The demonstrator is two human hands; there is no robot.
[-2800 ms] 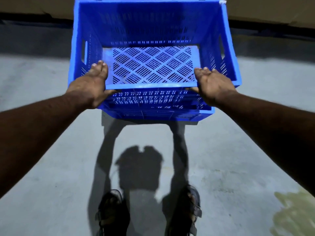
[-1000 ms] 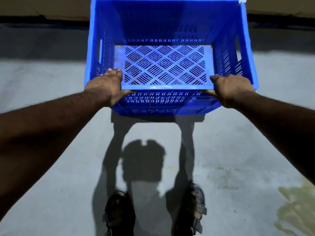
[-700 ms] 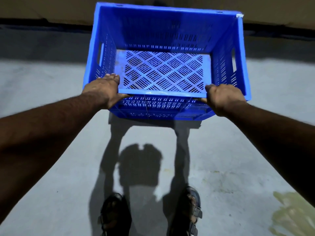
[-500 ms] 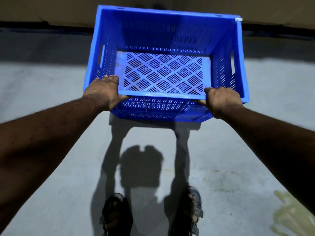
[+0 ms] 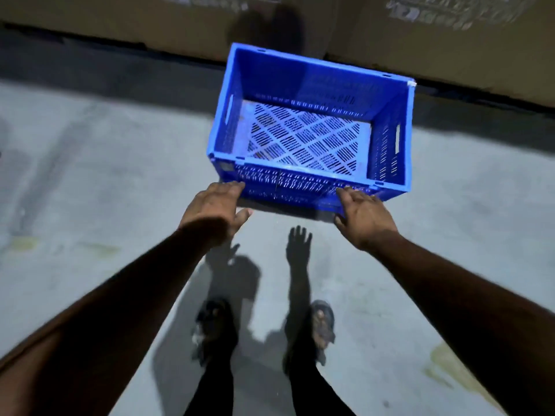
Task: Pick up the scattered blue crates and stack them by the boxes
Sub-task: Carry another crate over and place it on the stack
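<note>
Crate (image 5: 309, 136) sits upright on the floor (image 5: 90, 190), mouth up, long side running across my view, its far side near the boxes (image 5: 450, 37). My left hand (image 5: 214, 210) is open, fingertips at the crate's near wall; my right hand (image 5: 365, 216) is open too, fingers spread, just at that wall. Both hands hold nothing, crate just ahead of them.
</note>
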